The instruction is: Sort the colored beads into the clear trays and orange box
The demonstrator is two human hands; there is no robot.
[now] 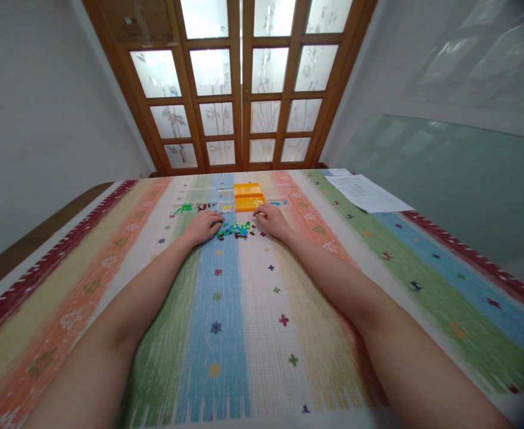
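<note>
Small green, blue and dark red pieces lie in a loose pile [235, 230] on the striped cloth between my hands. My left hand [205, 226] rests at the pile's left edge, fingers bent; what its fingertips touch is too small to make out. At the right, my right hand [271, 219] is near the front corner of an open orange box [249, 204], its thumb and fingers curled close together. Clear compartments flank the box: green pieces [185, 208], dark red pieces [205, 207] and yellow pieces [225, 207] on the left, blue pieces [277, 203] on the right.
A striped, patterned tablecloth [217, 298] covers the table. Printed paper sheets [365, 192] lie at the back right. Beyond the table's far edge stand wooden doors [244, 89] with glass panes. A glass panel [449, 173] is on the right.
</note>
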